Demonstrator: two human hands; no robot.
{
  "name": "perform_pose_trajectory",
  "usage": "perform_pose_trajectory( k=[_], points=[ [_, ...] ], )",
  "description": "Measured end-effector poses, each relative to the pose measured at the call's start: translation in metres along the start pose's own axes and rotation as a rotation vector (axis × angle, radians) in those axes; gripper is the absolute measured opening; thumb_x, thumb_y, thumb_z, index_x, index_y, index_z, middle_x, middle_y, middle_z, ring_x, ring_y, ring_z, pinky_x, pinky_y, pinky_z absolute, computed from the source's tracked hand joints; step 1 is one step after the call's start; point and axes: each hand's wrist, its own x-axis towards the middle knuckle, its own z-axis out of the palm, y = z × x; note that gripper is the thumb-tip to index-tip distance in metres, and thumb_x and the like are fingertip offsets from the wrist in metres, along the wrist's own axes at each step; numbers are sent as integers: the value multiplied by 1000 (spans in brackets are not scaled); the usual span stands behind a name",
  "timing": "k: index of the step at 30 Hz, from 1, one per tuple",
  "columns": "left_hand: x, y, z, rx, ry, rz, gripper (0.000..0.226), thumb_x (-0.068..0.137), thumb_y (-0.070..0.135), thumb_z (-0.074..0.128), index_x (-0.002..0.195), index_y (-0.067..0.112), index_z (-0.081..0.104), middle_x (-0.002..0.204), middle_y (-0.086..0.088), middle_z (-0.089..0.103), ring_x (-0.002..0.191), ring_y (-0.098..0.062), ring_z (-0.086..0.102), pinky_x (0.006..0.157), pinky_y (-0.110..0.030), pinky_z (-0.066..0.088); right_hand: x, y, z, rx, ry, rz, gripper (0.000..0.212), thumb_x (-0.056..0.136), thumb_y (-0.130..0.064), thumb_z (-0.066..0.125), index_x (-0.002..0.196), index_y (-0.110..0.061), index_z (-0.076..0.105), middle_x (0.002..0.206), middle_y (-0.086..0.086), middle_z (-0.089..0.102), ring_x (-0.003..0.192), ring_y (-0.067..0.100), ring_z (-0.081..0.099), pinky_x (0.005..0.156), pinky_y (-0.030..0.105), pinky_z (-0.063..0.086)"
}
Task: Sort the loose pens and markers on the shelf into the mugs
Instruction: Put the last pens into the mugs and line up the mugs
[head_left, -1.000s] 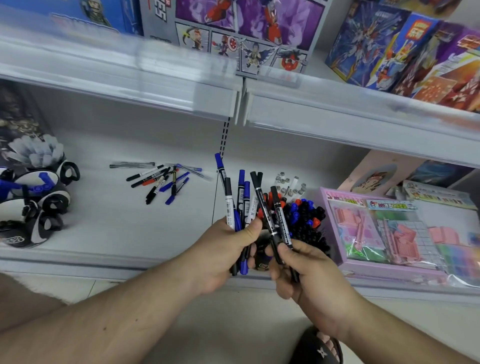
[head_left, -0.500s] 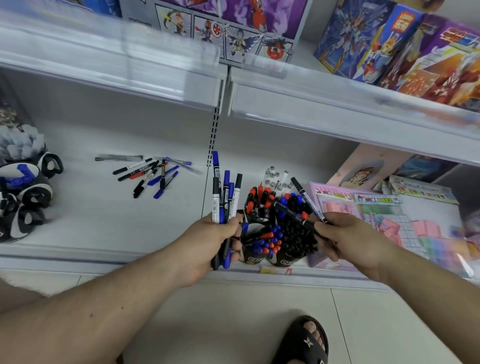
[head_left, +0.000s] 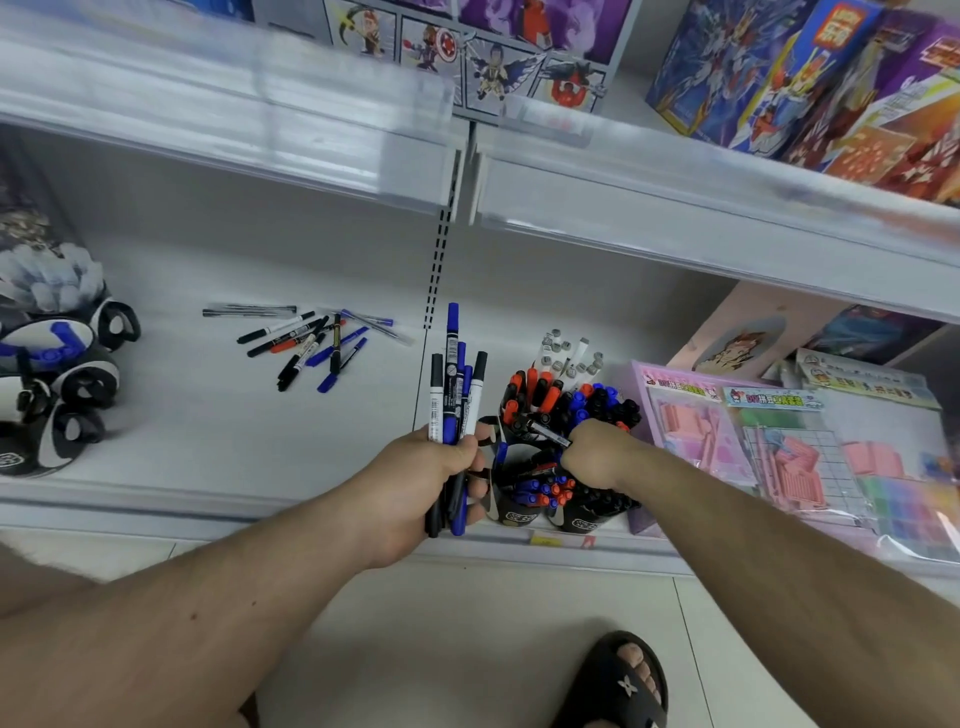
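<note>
From the head camera, the left hand holds a bunch of markers tight in its fist, tips pointing up. The right hand pinches one black marker over the full mugs, which stand at the front edge of the shelf and are packed with red, blue and black caps. The right arm covers part of those mugs. More loose pens lie in a small pile farther left on the shelf, well apart from the hands. At the far left sit black and white mugs, some lying on their sides. Just right of the full mugs is a pink toy pack. The shelf is white. Colourful toy boxes stand on the shelf above. Below is a pale tiled floor and a foot in a black sandal.
</note>
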Motion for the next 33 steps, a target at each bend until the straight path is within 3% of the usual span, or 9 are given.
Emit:
perform_pose_trajectory(
  k=[6,9,13,16,18,21,24,29,33],
  points=[
    [0,3,-6,-19,10,8,21,102,13,49,115,12,65,80,-3,56,65,-17,57,63,-34,55,17,-28,17,-45,-152,4,27,97,-4,43,72,-7,53,65,5,49,54,15,46,60,30,47],
    [1,4,-10,-21,13,7,20,101,14,50,115,13,65,81,-3,56,65,-16,56,62,-32,55,17,-35,14,-30,-189,25,26,97,-6,46,113,7,62,68,6,55,57,16,53,77,36,53],
    [1,5,-13,-6,9,2,20,101,15,50,114,14,66,83,-3,56,67,-16,56,66,-34,55,9,-47,-1,-251,-257,94,38,103,-8,35,136,6,46,70,9,45,57,17,41,54,25,40],
    [1,5,-14,-3,10,-5,20,101,15,51,113,14,67,82,-3,57,68,-17,57,67,-34,54,12,-52,-4,-417,-261,71,41,104,-21,39,140,-1,45,104,14,58,84,24,55,81,31,53],
    [1,6,-14,-1,8,-6,20,101,15,51,115,14,66,82,-3,57,68,-17,57,67,-34,54,16,-54,-1,-445,-216,93,45,102,-26,41,141,-5,45,120,14,58,102,25,61,96,36,52],
    [0,7,-13,-6,-5,2,21,101,15,51,117,13,65,81,-3,58,67,-17,57,66,-33,55,31,-57,13,-124,-28,26,45,105,-5,23,148,8,26,100,31,53,63,-6,62,61,8,47],
    [-1,8,-13,-31,-28,12,21,101,14,51,117,12,64,77,-1,60,66,-17,57,66,-34,54,31,-56,32,-340,225,-2,36,96,-11,40,128,-7,58,106,12,61,83,17,64,65,27,45],
    [-3,10,-14,-77,-102,26,20,100,12,51,114,9,64,74,-3,59,66,-18,56,66,-36,51,36,-29,65,-446,567,-308,58,92,-48,34,137,-14,49,130,13,50,117,34,48,97,47,38],
    [-7,13,-13,-100,-158,18,20,99,10,51,112,10,67,74,-4,59,65,-19,57,68,-36,53,42,-19,75,-414,266,-200,77,95,-64,9,157,-20,-3,164,6,-5,150,30,-10,119,54,-2]
  ],
)
